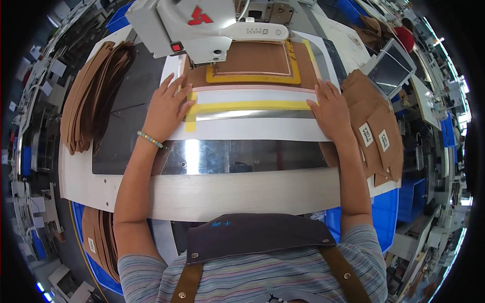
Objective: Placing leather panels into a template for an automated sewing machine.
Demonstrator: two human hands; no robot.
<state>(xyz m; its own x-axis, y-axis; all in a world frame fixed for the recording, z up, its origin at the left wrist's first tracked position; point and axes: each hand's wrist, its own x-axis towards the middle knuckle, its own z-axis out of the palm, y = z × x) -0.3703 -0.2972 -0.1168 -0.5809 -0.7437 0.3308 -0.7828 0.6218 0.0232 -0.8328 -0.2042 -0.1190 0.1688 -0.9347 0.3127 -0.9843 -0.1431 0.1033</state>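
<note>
Under the head of a white sewing machine (202,30) lies a brown fabric panel (199,76), with a yellow clamp frame (252,80) resting on it. A white template sheet (252,129) with yellow tape strips and a pink edge borders the panel's near side. My left hand (168,103) lies with fingers spread at the panel's near left corner, on the sheet's left end. At the opposite corner my right hand (331,108) also rests flat, its fingers stretched forward and its thumb on the sheet. Neither hand grips anything.
A stack of brown fabric pieces (93,96) stands on the left of the table. More brown pieces with white labels (376,131) lie at the right, by a tilted screen (391,68). Blue bins (384,217) hold other pieces below the table's edge.
</note>
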